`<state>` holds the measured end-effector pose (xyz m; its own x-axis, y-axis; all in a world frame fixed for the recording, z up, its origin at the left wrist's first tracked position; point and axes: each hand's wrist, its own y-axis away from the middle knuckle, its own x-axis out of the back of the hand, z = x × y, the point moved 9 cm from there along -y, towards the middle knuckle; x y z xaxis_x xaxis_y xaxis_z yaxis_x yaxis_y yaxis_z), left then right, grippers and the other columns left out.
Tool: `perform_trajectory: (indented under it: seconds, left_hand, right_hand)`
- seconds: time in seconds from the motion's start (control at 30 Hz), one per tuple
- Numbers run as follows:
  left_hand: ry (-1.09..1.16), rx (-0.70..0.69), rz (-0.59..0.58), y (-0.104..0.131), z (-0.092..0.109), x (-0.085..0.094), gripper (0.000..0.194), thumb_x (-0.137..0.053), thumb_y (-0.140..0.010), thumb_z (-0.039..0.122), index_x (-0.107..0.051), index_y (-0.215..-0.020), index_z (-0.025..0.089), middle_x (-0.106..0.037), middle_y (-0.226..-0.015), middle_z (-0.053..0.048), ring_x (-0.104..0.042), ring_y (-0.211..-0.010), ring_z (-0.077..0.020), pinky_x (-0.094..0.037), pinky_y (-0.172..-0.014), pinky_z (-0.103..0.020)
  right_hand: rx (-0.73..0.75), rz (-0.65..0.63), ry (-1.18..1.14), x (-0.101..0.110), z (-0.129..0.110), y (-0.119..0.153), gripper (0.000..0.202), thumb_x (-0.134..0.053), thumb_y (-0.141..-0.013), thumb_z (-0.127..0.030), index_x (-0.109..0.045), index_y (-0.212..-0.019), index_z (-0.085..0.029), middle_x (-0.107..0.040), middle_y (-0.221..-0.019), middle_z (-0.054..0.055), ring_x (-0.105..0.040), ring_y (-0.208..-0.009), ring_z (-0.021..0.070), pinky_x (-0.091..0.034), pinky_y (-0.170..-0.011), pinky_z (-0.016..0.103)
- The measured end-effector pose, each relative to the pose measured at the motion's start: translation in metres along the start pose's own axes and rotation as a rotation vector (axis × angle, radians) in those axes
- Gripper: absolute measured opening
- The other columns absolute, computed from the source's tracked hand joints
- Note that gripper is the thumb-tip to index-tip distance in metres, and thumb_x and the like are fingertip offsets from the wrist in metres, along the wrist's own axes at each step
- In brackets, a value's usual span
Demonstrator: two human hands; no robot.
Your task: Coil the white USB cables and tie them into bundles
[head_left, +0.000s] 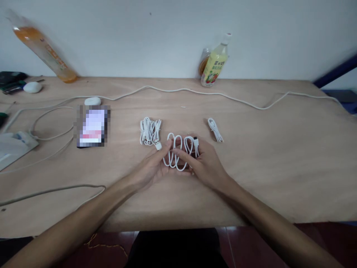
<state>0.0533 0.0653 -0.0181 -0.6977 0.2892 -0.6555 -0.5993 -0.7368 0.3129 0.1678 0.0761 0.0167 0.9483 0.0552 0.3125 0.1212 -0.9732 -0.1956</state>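
A white USB cable [180,168] in loose loops is held between both hands, just above the table near its front middle. My left hand [153,163] grips the loops' left side, with the USB plug [158,145] sticking out past the thumb. My right hand [208,160] is closed on the loops' right side, and the cable's other end shows by its fingers. Behind my left hand lie bundled white cables [150,130]. A single tied white cable [214,129] rests beyond my right hand. Some of the fingertips are hidden under the loops.
A phone [93,126], its screen blurred, and a white oval case [92,101] lie to the left. A long white cord [184,89] crosses the table [279,156]. An orange drink bottle [44,50] and a yellow drink bottle [216,63] lean on the wall. A power strip [16,145] sits far left.
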Motion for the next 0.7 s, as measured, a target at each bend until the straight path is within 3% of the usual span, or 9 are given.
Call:
perform_trajectory:
  seconds: [0.33,0.5,0.7]
  left_hand:
    - [-0.026,-0.001,-0.044,0.0,-0.002,0.002,0.027,-0.087,-0.096,0.036,-0.085,-0.113,0.015,-0.083,-0.122,-0.015,-0.076,-0.124,-0.0339,-0.064,-0.106,-0.048]
    - [-0.074,0.013,-0.085,0.002,-0.002,0.001,0.03,-0.084,-0.097,0.023,-0.083,-0.126,0.021,-0.083,-0.13,-0.013,-0.076,-0.127,-0.0324,-0.064,-0.107,-0.048]
    - [-0.06,-0.003,-0.1,-0.001,0.001,-0.001,0.038,-0.082,-0.098,0.023,-0.08,-0.137,0.021,-0.083,-0.133,-0.014,-0.084,-0.11,-0.0292,-0.066,-0.1,-0.043]
  right_hand:
    - [0.054,0.007,0.065,0.006,-0.001,-0.004,0.023,-0.072,-0.101,-0.036,-0.065,-0.084,-0.023,-0.064,-0.085,0.001,-0.059,-0.08,0.0198,-0.048,-0.077,0.035]
    - [0.025,0.044,0.076,0.011,0.001,-0.004,0.022,-0.076,-0.099,-0.038,-0.069,-0.084,-0.024,-0.062,-0.085,0.0,-0.06,-0.082,0.0198,-0.05,-0.078,0.036]
    - [-0.202,0.025,-0.192,0.008,0.02,-0.004,0.03,-0.078,-0.094,-0.051,-0.075,-0.088,-0.022,-0.07,-0.085,0.002,-0.064,-0.078,0.0192,-0.054,-0.072,0.034]
